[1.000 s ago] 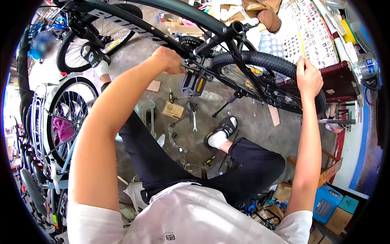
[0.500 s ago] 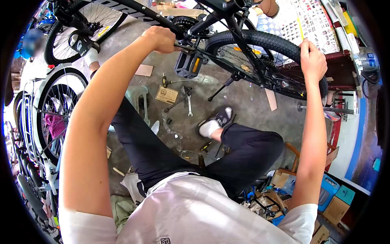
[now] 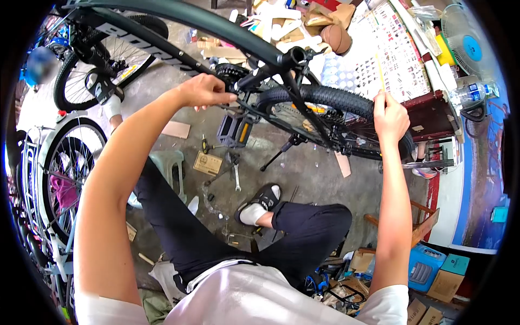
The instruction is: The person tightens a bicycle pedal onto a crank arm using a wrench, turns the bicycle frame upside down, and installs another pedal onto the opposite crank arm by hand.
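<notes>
Reviewer: Which item is entered first, with hours read from the centre of the head view?

Inspector: The bicycle [image 3: 216,28], seen across the top from ten o'clock to two. If its weight were left unevenly supported, a lean towards the person could be caused.

Reviewer: And the rear tyre [image 3: 341,98]?

Inspector: It is found between one and two o'clock. Should the wheel be turned suddenly, fingers could be drawn towards the spokes. At the tyre's edge, at two o'clock, the right hand [image 3: 392,122] is placed with its grip curled; whether the tyre is firmly held cannot be told. By a loose hold, a slip could be caused.

Reviewer: How is the other grip recorded?

Inspector: The left hand [image 3: 203,91] is noted at eleven o'clock, its grip narrow, fingers bent. Whether anything is held there cannot be told. A pinch is judged possible if the crank were jolted.

Reviewer: Smaller items?

Inspector: The kickstand [image 3: 279,153] is noted just off centre, towards two; its contact with the floor [image 3: 325,187] cannot be confirmed. The pedal [image 3: 234,130] is seen at eleven, below the left hand; by its swing, knuckles could be struck. Last, a spanner [image 3: 237,177] is recorded on the floor at eight; a stumble could be caused if it were stepped on.
</notes>
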The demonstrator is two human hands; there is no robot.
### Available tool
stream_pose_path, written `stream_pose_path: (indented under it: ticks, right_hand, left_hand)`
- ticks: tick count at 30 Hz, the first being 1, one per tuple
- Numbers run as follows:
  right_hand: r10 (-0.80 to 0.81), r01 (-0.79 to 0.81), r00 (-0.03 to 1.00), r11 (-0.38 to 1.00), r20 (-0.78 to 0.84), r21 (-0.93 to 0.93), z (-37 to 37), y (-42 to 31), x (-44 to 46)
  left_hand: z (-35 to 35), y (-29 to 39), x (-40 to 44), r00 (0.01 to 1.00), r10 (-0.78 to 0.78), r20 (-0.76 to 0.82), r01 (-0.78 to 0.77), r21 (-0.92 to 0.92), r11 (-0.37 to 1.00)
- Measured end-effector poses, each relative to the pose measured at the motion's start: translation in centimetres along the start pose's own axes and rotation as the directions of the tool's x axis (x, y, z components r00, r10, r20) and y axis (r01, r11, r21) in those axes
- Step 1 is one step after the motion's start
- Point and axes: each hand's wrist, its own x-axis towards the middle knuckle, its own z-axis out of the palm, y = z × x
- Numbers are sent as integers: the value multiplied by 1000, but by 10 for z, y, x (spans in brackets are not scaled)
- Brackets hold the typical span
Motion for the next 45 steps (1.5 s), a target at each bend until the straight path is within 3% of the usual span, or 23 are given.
stream_pose_path:
  ticks: [4, 7, 16, 20, 23, 24, 26, 27, 29, 30, 31, 32, 34, 36, 38, 40, 42, 45]
  right_hand:
    - [-16, 18, 999, 999, -38, 43, 0, -1, -1]
    - [-32, 40, 996, 995, -85, 90, -8, -8, -3]
    - [-104, 121, 978, 989, -180, 85, -9, -10, -2]
    - [-29, 33, 998, 997, -52, 75, -4, -5, -1]
    - [-45, 49, 997, 997, -63, 67, -13, -15, -2]
    - [-38, 42, 998, 996, -56, 72, -6, -7, -1]
    - [-32, 36, 998, 996, -50, 81, 0, 0, -1]
    - [-27, 30, 999, 996, -32, 81, 0, 0, -1]
    - [-22, 24, 1000, 996, -18, 84, -2, -1, -1]
    - [-28, 27, 999, 995, 18, 91, -3, -2, 0]
    - [-35, 30, 998, 995, 48, 99, -4, -3, 2]
    - [-32, 28, 999, 994, 41, 102, -7, -4, 4]
    - [-5, -10, 972, 998, 233, 61, -14, -6, 7]
    - [16, -37, 957, 997, 290, 67, -21, -8, 11]
    - [-4, -20, 910, 998, 414, 53, -26, -11, 14]
    - [-11, -23, 906, 997, 422, 76, -25, -8, 14]
    - [-148, 92, 858, 986, 492, 136, -29, -5, 15]
    - [-232, 153, 807, 970, 544, 186, -39, -1, 18]
  left_hand:
    - [-1, 1, 1, 1000, -13, -7, 13, -4, 1000]
    - [0, -7, 3, 995, -69, -70, 52, -226, 973]
    - [4, -14, 5, 975, -75, -210, 13, -284, 959]
    - [10, -14, 10, 946, -111, -304, 33, -250, 968]
    - [18, -26, 18, 823, -138, -551, 88, -118, 989]
    - [21, -27, 20, 822, -138, -552, 88, -116, 989]
    - [28, -31, 26, 630, -137, -764, 208, -4, 978]
    - [27, -25, 22, 630, -136, -765, 209, -1, 978]
    - [20, -15, 9, 821, 19, -570, 101, 179, 979]
    - [15, -11, -1, 917, 137, -375, -20, 301, 953]
    - [11, -7, -6, 962, 155, -224, -49, 417, 908]
    - [8, -3, -8, 986, 150, -67, -94, 521, 848]
    - [6, 2, -7, 993, 121, 5, -100, 592, 800]
    - [8, 1, -1, 976, 34, 214, -187, 750, 635]
    - [12, -8, 5, 978, 59, 201, -195, 763, 617]
    - [15, -8, 5, 987, 44, 157, -149, 766, 625]
    - [16, -6, 4, 991, 27, 132, -120, 767, 630]
    - [17, -2, 2, 994, 20, 104, -94, 772, 629]
